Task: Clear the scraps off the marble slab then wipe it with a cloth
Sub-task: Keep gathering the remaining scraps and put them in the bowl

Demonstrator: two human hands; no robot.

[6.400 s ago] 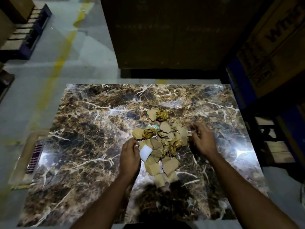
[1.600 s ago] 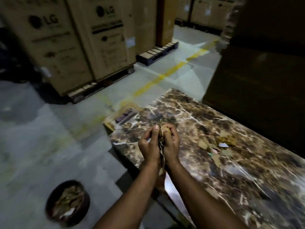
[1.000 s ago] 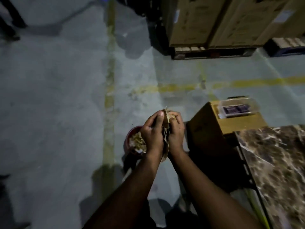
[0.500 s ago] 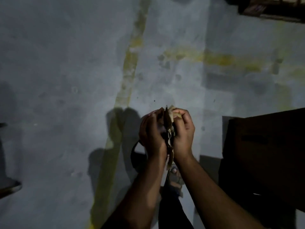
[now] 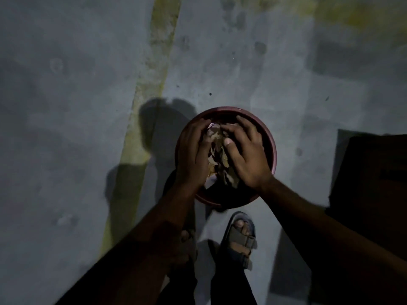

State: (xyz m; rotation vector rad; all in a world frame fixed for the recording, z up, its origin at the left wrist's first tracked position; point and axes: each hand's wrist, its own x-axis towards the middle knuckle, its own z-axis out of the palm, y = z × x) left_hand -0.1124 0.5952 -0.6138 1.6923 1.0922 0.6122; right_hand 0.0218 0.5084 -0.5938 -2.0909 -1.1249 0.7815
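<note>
A round dark red bin [image 5: 272, 150] stands on the grey floor right below me. Both my hands are inside its rim. My left hand [image 5: 192, 155] and my right hand [image 5: 246, 155] lie side by side with loosened, spread fingers. A bundle of brown cardboard and paper scraps [image 5: 217, 155] sits between the palms, over the bin's inside. A white scrap [image 5: 209, 183] shows under my left wrist. The marble slab and any cloth are out of view.
A faded yellow line [image 5: 149, 84] runs across the concrete floor left of the bin. A dark box [image 5: 374, 183] stands at the right edge. My sandalled foot [image 5: 240, 236] is just behind the bin.
I turned away from the slab and bent over the floor. Both hands, clasped tight round the scraps half a second ago, have dropped into the red bin and their fingers have spread.
</note>
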